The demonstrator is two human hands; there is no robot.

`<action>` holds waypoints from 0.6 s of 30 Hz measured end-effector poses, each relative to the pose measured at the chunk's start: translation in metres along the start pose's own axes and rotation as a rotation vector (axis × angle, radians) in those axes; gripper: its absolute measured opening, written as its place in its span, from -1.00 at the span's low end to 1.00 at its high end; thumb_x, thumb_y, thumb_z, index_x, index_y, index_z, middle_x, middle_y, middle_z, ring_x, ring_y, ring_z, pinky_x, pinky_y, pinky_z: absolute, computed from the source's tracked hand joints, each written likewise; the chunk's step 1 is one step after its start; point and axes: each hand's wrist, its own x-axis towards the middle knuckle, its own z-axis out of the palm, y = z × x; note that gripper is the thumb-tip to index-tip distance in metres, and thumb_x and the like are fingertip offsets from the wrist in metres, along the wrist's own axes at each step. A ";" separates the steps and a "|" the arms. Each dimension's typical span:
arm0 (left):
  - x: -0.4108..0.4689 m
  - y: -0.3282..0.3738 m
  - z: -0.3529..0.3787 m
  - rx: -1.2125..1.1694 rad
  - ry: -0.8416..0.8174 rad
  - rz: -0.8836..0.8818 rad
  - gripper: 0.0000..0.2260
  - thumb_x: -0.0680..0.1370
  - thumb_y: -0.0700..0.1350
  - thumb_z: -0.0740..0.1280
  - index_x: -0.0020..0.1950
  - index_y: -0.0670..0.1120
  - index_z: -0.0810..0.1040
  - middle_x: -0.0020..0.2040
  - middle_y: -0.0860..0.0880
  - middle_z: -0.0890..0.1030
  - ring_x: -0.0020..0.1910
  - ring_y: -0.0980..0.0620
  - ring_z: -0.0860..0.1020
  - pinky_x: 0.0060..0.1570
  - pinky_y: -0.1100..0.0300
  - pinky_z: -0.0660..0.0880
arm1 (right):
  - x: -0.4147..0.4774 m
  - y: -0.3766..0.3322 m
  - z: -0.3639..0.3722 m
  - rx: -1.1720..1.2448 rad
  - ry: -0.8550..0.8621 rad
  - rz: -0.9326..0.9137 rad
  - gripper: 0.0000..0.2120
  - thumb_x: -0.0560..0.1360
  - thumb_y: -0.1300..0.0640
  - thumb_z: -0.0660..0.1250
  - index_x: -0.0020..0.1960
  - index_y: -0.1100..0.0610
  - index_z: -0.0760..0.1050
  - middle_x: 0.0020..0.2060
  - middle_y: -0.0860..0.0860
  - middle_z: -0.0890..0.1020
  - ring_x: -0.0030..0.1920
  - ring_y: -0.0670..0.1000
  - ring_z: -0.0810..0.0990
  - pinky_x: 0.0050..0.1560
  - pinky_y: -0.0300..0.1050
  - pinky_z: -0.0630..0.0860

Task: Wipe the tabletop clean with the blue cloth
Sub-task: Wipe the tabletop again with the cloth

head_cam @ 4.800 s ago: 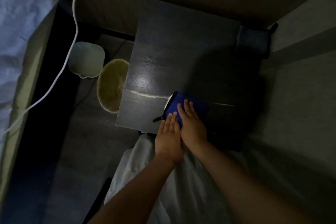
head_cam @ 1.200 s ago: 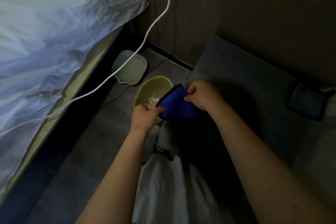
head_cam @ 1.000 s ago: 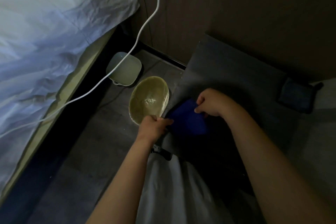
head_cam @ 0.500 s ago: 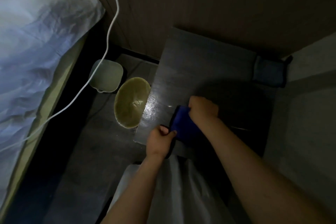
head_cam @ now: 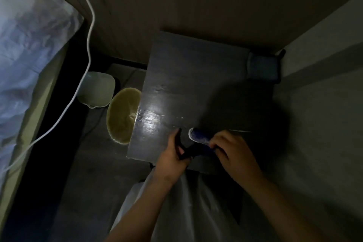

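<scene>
The blue cloth [head_cam: 199, 137] is bunched on the near part of the dark tabletop [head_cam: 192, 84], its pale edge showing at the top. My right hand [head_cam: 233, 153] grips its right side. My left hand [head_cam: 173, 157] pinches the cloth's dark left corner, fingers closed on it. Both hands sit close together near the table's front edge. A thin pale streak lies on the wood just right of the cloth.
A yellow-green bowl [head_cam: 122, 116] and a white lidded bin [head_cam: 97, 89] stand on the floor left of the table. A white cable [head_cam: 89, 45] hangs past a bed with white sheets [head_cam: 25, 45]. A dark blue pad [head_cam: 263, 68] lies at the table's far right corner.
The cloth came from above the floor bowl back onto the tabletop. Both hands moved right with it and now bunch it near the front edge.
</scene>
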 end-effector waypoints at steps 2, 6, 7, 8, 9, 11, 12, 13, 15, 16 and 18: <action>0.002 0.006 0.012 0.051 -0.084 0.074 -0.11 0.36 -0.11 0.51 0.51 0.24 0.04 -0.04 0.16 0.58 -0.08 0.15 0.61 -0.05 0.21 0.56 | -0.011 0.014 -0.008 0.002 0.048 0.004 -0.82 0.42 0.10 0.15 -0.14 0.04 0.53 -0.11 -0.05 0.57 -0.10 -0.08 0.53 -0.07 -0.24 0.33; 0.005 0.019 0.030 0.168 -0.182 0.179 -0.12 0.34 0.01 0.47 0.47 0.38 0.01 0.07 0.07 0.64 -0.01 0.05 0.64 -0.03 0.08 0.59 | -0.024 0.035 -0.021 -0.008 0.130 -0.041 -0.90 0.40 0.17 0.26 -0.15 0.06 0.55 -0.12 -0.03 0.59 -0.08 -0.13 0.46 -0.07 -0.23 0.34; 0.005 0.023 0.033 0.207 -0.199 0.202 -0.15 0.33 0.05 0.45 0.46 0.39 0.03 0.06 0.08 0.64 0.00 0.03 0.64 -0.03 0.05 0.59 | -0.027 0.040 -0.023 -0.012 0.127 -0.045 -0.90 0.38 0.21 0.30 -0.14 0.06 0.54 -0.11 -0.04 0.59 -0.08 -0.13 0.46 -0.08 -0.19 0.38; 0.006 0.026 0.036 0.234 -0.210 0.225 -0.19 0.32 0.09 0.43 0.44 0.39 0.05 0.05 0.09 0.65 0.00 0.00 0.64 -0.04 0.04 0.59 | -0.031 0.045 -0.026 -0.014 0.118 -0.044 -0.87 0.36 0.24 0.34 -0.14 0.05 0.54 -0.10 -0.05 0.58 -0.08 -0.12 0.46 -0.08 -0.16 0.41; 0.007 0.029 0.038 0.243 -0.215 0.244 -0.23 0.32 0.11 0.41 0.41 0.39 0.09 0.05 0.09 0.65 0.00 -0.02 0.64 -0.04 0.03 0.59 | -0.034 0.048 -0.028 -0.017 0.108 -0.041 -0.84 0.35 0.26 0.37 -0.13 0.04 0.54 -0.09 -0.05 0.57 -0.08 -0.11 0.47 -0.08 -0.16 0.42; 0.007 0.034 0.043 0.250 -0.214 0.274 -0.33 0.31 0.13 0.39 0.34 0.35 0.17 0.02 0.10 0.65 -0.02 -0.04 0.65 -0.07 0.03 0.59 | -0.040 0.054 -0.033 -0.017 0.100 -0.015 -0.80 0.35 0.30 0.40 -0.13 0.04 0.54 -0.09 -0.05 0.58 -0.08 -0.12 0.47 -0.07 -0.17 0.39; 0.007 0.037 0.046 0.260 -0.212 0.286 -0.37 0.32 0.14 0.39 0.31 0.33 0.19 0.01 0.10 0.65 -0.04 -0.03 0.65 -0.09 0.04 0.59 | -0.043 0.056 -0.036 -0.011 0.098 -0.001 -0.80 0.35 0.31 0.41 -0.13 0.04 0.55 -0.09 -0.05 0.58 -0.09 -0.13 0.47 -0.07 -0.20 0.37; 0.006 0.040 0.048 0.273 -0.212 0.300 -0.41 0.32 0.16 0.38 0.28 0.30 0.21 -0.02 0.10 0.66 -0.06 -0.02 0.65 -0.11 0.05 0.59 | -0.046 0.058 -0.039 -0.002 0.101 0.009 -0.79 0.36 0.32 0.42 -0.13 0.04 0.55 -0.09 -0.04 0.58 -0.10 -0.15 0.47 -0.07 -0.23 0.34; 0.006 0.045 0.053 0.278 -0.221 0.318 -0.47 0.31 0.20 0.36 0.23 0.25 0.26 -0.07 0.10 0.65 -0.10 -0.01 0.65 -0.13 0.05 0.59 | -0.051 0.062 -0.043 0.025 0.103 0.024 -0.76 0.36 0.33 0.42 -0.12 0.01 0.53 -0.09 -0.06 0.58 -0.10 -0.16 0.46 -0.07 -0.23 0.34; 0.006 0.046 0.057 0.257 -0.242 0.307 -0.49 0.30 0.21 0.35 0.20 0.23 0.29 -0.10 0.09 0.65 -0.12 0.00 0.65 -0.13 0.04 0.59 | -0.054 0.065 -0.045 0.047 0.104 0.037 -0.72 0.38 0.33 0.42 -0.11 -0.04 0.50 -0.09 -0.10 0.56 -0.10 -0.14 0.48 -0.07 -0.21 0.36; 0.007 0.045 0.069 0.135 -0.291 0.265 -0.57 0.30 0.19 0.38 0.11 0.20 0.37 -0.16 0.05 0.62 -0.18 0.02 0.63 -0.14 0.00 0.59 | -0.059 0.072 -0.048 0.125 0.093 0.104 -0.66 0.41 0.33 0.40 -0.11 -0.11 0.45 -0.10 -0.22 0.49 -0.09 -0.08 0.53 -0.07 -0.19 0.43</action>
